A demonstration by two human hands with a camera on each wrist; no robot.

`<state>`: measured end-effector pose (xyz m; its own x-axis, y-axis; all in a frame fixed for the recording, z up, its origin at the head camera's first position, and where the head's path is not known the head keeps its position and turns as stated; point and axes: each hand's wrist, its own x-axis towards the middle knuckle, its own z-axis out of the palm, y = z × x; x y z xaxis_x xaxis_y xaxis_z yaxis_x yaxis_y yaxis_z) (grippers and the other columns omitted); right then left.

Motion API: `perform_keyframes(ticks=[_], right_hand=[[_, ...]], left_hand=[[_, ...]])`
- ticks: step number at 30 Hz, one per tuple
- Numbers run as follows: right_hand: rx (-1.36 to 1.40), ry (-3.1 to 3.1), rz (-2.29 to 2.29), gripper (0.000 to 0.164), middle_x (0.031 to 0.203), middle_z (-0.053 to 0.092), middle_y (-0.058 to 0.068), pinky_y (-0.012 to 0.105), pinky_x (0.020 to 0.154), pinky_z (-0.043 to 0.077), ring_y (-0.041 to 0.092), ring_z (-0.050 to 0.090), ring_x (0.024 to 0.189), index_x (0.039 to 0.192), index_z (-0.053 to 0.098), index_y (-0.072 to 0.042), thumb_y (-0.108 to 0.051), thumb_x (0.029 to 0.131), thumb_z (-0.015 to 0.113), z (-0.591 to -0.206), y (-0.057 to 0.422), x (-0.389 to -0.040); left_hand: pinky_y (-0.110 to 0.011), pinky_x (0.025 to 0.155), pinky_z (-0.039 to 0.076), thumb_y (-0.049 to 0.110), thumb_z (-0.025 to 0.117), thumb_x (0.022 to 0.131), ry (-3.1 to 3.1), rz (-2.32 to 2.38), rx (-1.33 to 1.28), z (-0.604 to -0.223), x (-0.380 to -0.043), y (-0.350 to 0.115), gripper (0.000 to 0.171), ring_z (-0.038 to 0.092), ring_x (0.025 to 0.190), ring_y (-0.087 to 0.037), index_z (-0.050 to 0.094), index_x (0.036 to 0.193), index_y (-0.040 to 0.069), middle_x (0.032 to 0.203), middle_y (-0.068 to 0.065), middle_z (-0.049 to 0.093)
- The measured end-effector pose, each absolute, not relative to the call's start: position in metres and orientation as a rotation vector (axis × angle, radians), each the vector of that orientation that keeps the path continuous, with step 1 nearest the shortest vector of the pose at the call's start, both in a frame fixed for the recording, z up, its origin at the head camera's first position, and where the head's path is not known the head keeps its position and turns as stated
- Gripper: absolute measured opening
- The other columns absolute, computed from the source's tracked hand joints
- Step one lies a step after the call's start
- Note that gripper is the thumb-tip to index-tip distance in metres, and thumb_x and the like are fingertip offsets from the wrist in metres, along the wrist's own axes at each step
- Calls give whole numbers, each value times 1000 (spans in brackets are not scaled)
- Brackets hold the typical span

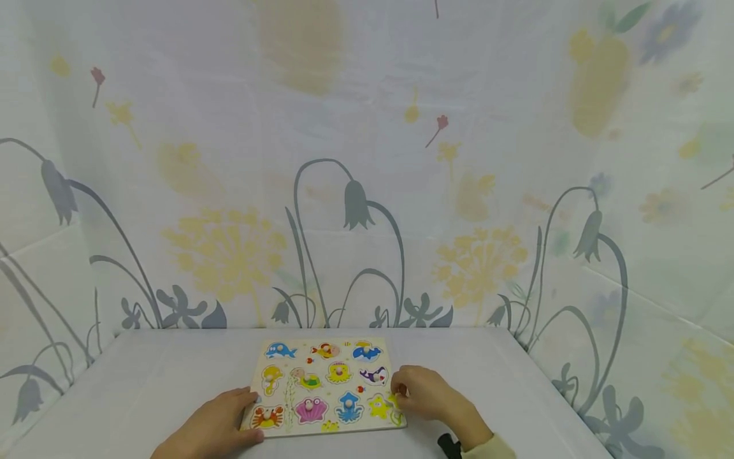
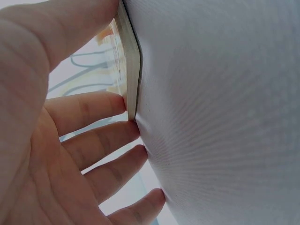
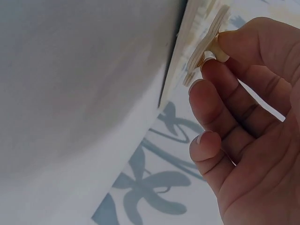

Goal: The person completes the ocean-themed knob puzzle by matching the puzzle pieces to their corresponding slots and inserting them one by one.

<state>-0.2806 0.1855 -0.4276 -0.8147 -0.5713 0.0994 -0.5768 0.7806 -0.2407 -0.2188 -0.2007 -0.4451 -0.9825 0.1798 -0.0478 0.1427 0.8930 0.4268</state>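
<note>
A wooden knob puzzle board (image 1: 320,428) with sea animal pieces lies flat on the table. My left hand (image 1: 211,426) rests at its near left corner. The thumb lies by the front edge and the spread fingers touch the left side and the tabletop; the left wrist view shows the board's edge (image 2: 133,70) between them. My right hand (image 1: 427,394) pinches a thin wooden puzzle piece (image 3: 205,47) by its round knob (image 3: 217,50), just over the board's right edge. Beside it is a yellow star (image 1: 378,406) with no knob showing. The held piece's face is turned away.
Seated pieces include a crab (image 1: 267,417), a pink shell (image 1: 311,410), a blue squid (image 1: 348,408) and a whale (image 1: 280,350). A white cloth covers the table (image 1: 172,370). A flower-printed curtain (image 1: 367,127) stands behind and at both sides.
</note>
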Motion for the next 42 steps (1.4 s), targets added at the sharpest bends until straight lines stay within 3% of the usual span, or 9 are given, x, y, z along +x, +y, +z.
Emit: perform_keyframes(ticks=[21,42], right_hand=[[959,-3004,388,3,71,51,-14,22,61,41,4,46,66,86,70,-20,-20,83,70,-429,154,-282],[936,-3017,370,6,66,51,-14,22,57,40,4,46,62,82,70,-20,-25,85,71,-431,147,-279]], left_hand=[[-61,103,33,56,77,67,2967,665,243,-445,-220,-201,82,45,125,-42,60,125,1,131,-20,54],[-60,103,34,54,79,67,2973,669,251,-446,-219,-202,80,46,124,-41,61,124,1,130,-18,55]])
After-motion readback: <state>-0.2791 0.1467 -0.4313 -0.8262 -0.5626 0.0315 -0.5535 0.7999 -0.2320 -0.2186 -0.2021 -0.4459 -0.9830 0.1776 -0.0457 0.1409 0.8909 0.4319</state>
